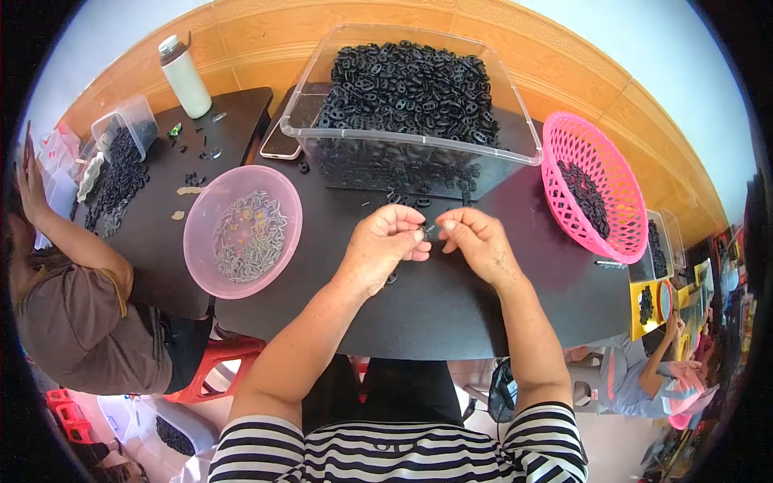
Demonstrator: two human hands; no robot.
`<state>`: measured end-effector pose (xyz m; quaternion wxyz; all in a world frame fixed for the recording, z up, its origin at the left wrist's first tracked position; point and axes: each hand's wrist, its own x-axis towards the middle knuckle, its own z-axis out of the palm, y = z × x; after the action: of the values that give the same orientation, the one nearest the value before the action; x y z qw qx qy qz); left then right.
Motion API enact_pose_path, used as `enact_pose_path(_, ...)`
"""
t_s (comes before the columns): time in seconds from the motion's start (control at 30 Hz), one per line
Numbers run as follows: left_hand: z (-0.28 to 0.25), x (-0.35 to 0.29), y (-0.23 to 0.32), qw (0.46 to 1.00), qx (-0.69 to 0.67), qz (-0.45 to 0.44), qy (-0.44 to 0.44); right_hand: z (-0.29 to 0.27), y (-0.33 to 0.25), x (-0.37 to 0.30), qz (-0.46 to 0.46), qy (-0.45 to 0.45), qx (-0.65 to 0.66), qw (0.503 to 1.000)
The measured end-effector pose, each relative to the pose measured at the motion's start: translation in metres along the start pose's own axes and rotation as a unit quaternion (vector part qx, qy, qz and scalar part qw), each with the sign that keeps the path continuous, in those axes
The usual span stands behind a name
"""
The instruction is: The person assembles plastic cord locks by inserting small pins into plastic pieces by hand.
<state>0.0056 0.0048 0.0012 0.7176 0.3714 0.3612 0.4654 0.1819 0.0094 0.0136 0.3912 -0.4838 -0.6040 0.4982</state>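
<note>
Over the near middle of the dark table, my left hand (pixel 385 245) is closed in a pinch, with a bit of a small black plastic piece showing at its fingertips. Close beside it, my right hand (pixel 481 244) also pinches, thumb against forefinger. A tiny silvery metal piece (pixel 430 231) shows between the two sets of fingertips; the fingers hide most of it. Loose black two-hole plastic pieces (pixel 422 202) lie just beyond my hands, and another sits under my left hand. To the left, a translucent pink bowl (pixel 201 262) holds many small silvery spring-like pieces.
A large clear bin (pixel 483 173) heaped with black two-hole pieces stands behind my hands. At right is a pink lattice basket (pixel 624 197) with black parts. A phone (pixel 279 145) and pale bottle (pixel 186 83) stand at back left. People sit on both sides.
</note>
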Motion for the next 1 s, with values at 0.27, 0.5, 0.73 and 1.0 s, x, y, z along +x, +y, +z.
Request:
enact_pose_path(0.27,-0.025,0.004,0.024,0.989,-0.091,0.106,0.057,-0.019,0.016,0.01,-0.053,0.116,-0.153,0.98)
enact_pose_path(0.5,-0.025,0.001,0.029,0.987,-0.105,0.109,0.051,0.007,-0.005,-0.001,-0.223,-0.01,-0.28,0.934)
enact_pose_path(0.73,-0.029,0.002,0.027,0.987,-0.105,0.105,0.053,0.05,-0.016,-0.018,-0.279,-0.167,-0.353,0.877)
enact_pose_path(1.0,-0.025,0.003,0.025,0.991,-0.097,0.085,0.047,0.037,-0.007,-0.01,-0.23,-0.063,-0.324,0.916)
